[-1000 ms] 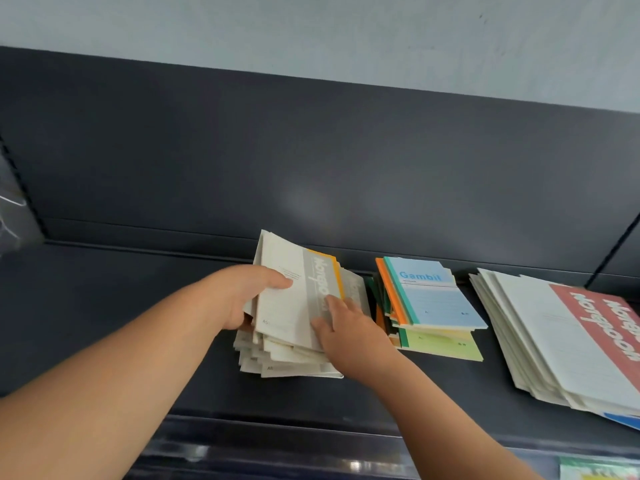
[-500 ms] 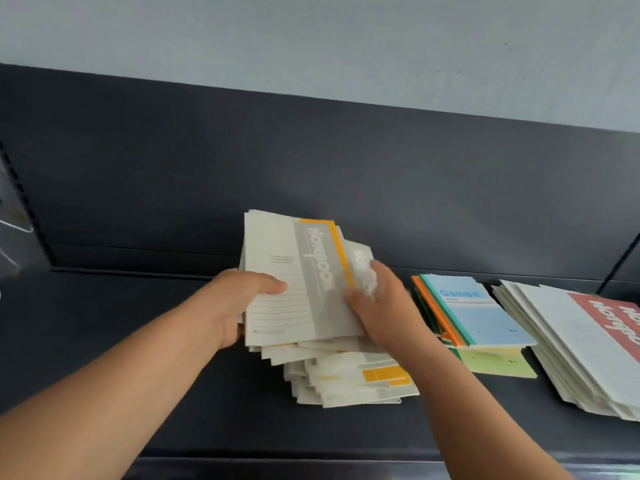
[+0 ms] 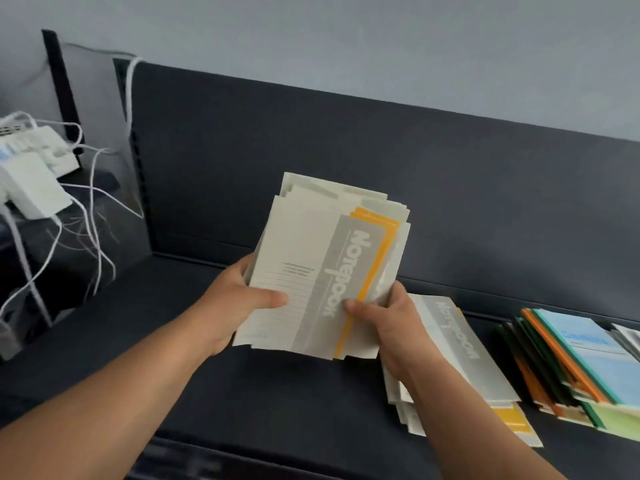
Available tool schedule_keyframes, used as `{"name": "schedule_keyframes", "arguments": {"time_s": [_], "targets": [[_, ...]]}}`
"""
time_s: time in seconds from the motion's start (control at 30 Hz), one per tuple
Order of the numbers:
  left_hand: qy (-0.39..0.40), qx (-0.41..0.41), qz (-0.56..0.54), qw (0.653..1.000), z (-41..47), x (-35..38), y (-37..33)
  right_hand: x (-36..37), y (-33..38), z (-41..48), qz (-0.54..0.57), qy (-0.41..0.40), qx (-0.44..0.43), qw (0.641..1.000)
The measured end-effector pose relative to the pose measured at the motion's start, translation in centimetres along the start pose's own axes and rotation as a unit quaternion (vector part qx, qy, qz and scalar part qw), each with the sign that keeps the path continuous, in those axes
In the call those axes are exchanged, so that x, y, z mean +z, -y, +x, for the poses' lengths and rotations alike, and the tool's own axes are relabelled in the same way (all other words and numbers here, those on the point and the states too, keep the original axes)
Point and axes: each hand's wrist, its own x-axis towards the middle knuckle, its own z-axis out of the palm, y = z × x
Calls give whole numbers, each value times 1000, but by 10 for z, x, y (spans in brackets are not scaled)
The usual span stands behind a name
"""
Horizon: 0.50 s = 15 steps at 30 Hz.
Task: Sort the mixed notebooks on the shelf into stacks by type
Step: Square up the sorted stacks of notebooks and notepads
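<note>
Both hands hold a bundle of cream notebooks [image 3: 311,258] up above the dark shelf [image 3: 242,386]; the top one has a grey band reading "Notebook", and an orange-banded one shows behind it. My left hand [image 3: 239,299] grips the bundle's left edge, thumb across the cover. My right hand [image 3: 384,317] grips its lower right edge. On the shelf to the right lies the remainder of the cream notebook stack [image 3: 460,362], partly hidden by my right forearm. Further right sits a stack of coloured notebooks [image 3: 585,362] with a light blue cover on top.
A clear divider panel [image 3: 104,188] stands at the left end of the shelf. Behind it are white boxes [image 3: 31,181] and loose white cables [image 3: 90,216]. The shelf's dark back panel [image 3: 346,161] rises behind the notebooks; the front edge runs along the bottom.
Both hands have lifted the bundle off the cream stack and carried it up and to the left. The view has swung left, bringing the divider and cables into sight.
</note>
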Motion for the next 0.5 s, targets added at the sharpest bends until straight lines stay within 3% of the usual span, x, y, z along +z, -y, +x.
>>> {"name": "schedule_keyframes", "arguments": {"time_s": [0.2, 0.37, 0.5], "targets": [[64, -67, 123, 988, 3, -23, 24, 13, -14, 1, 7, 71, -19, 997], [0, -39, 38, 999, 5, -12, 31, 24, -11, 2, 13, 52, -42, 998], [45, 16, -2, 999, 7, -13, 19, 21, -1, 0, 11, 79, -76, 994]]}}
